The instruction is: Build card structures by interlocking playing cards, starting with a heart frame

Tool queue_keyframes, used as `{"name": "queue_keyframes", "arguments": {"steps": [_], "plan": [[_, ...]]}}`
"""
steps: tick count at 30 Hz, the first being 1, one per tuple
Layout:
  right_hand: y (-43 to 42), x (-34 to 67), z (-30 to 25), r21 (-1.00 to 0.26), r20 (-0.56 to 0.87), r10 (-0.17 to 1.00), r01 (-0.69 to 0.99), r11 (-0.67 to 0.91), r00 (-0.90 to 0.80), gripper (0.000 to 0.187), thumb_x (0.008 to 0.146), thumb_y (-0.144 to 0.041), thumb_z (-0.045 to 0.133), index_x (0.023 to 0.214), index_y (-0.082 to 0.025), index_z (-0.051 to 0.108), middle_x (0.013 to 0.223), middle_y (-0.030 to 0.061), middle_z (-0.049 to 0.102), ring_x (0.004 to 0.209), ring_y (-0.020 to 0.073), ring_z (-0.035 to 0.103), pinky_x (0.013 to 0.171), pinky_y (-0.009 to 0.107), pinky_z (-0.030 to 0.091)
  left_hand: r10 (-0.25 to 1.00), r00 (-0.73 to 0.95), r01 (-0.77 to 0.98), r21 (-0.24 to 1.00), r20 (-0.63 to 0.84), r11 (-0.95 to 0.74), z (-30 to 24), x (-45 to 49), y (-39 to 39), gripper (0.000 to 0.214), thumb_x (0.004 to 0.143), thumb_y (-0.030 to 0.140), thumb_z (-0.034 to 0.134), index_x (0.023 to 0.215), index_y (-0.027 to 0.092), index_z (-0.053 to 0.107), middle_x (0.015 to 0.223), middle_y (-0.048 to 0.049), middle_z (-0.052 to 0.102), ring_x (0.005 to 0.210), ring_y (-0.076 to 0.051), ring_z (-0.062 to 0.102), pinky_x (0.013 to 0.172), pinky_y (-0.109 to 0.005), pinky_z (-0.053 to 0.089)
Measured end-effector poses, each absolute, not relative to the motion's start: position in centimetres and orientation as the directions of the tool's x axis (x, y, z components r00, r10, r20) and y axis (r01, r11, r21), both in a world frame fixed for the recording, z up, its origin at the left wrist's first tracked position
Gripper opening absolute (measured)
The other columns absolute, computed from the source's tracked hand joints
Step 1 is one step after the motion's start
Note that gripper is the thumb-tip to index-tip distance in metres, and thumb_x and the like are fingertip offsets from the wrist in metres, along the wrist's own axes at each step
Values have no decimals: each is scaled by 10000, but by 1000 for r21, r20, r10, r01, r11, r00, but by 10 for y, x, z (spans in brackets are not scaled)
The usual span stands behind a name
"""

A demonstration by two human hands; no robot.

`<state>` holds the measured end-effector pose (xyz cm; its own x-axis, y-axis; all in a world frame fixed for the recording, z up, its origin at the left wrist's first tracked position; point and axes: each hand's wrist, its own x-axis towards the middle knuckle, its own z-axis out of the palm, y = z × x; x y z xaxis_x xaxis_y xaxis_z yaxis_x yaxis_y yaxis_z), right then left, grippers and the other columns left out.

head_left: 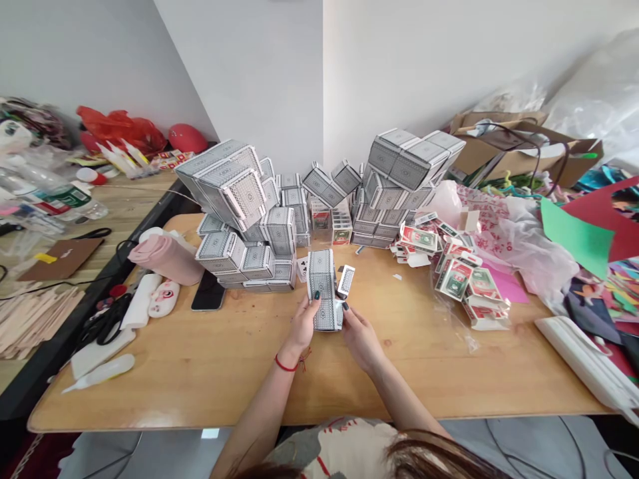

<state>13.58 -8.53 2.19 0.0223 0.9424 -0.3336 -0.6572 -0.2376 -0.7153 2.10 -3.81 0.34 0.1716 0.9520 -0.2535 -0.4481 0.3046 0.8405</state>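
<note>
A tall box made of playing cards (321, 273), grey patterned backs outward, is upright or slightly tilted in front of me. My left hand (301, 324) grips its left side, thumb across the front face. My right hand (360, 338) pinches a card edge at the box's lower right corner; the exact fold is hidden by the fingers. Just behind, a small folded card piece (346, 281) stands on the table, and a loose playing card (302, 267) shows to the left. Stacked card boxes rise on the left (234, 193) and right (399, 166).
Opened red and green card packs (454, 276) lie at the right on the wooden table (200, 372). A phone (208, 291), scissors (112, 316), a glue bottle (102, 371) and a pink roll (164, 256) sit at the left. A white device (584, 359) lies far right.
</note>
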Motion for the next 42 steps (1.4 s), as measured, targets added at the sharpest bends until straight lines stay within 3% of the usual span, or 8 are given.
{"name": "queue_keyframes", "arguments": {"steps": [6,10,19,23,34,42], "plan": [[-89,139,16,-633,-366,931,-730,-258,-12,285,675,-372,678,910,-227,610,975,24,667,945,204,596,841,338,439,943,200,-437,837,-266,329,5,19,-38,388,696,411,627,995,163,620,1037,-71,656,1017,-236,574,897,-357,430],[-93,139,13,-589,-425,903,-737,-333,-68,318,658,-411,686,901,-239,574,958,27,670,890,220,624,768,377,480,908,284,-364,842,-307,398,11,17,-38,358,660,321,667,975,157,630,946,-63,684,909,-226,619,824,-346,462],[-96,137,11,-617,-420,907,-718,-322,-46,344,683,-447,660,898,-213,528,934,59,672,894,236,630,729,387,499,818,413,-219,828,-401,516,27,11,-26,321,563,233,715,859,118,668,798,-71,702,744,-212,643,669,-295,486],[-96,138,12,-625,-403,914,-716,-309,-43,319,708,-442,640,896,-212,526,919,58,671,891,231,630,713,374,503,764,483,-200,796,-428,572,31,10,-25,294,579,253,718,837,122,671,841,-74,700,753,-212,647,679,-297,492],[-96,138,8,-636,-416,908,-695,-335,-56,347,665,-467,666,859,-219,521,870,41,673,841,222,638,676,357,510,769,504,-248,788,-393,564,20,11,-26,342,677,372,665,931,143,659,891,-98,695,859,-249,637,764,-339,489],[-94,141,6,-614,-440,893,-695,-374,-92,378,642,-480,680,855,-223,505,841,36,674,817,222,645,676,371,506,769,495,-238,788,-404,567,18,12,-27,347,653,407,677,864,133,654,881,-104,691,766,-230,644,668,-309,492]]}}
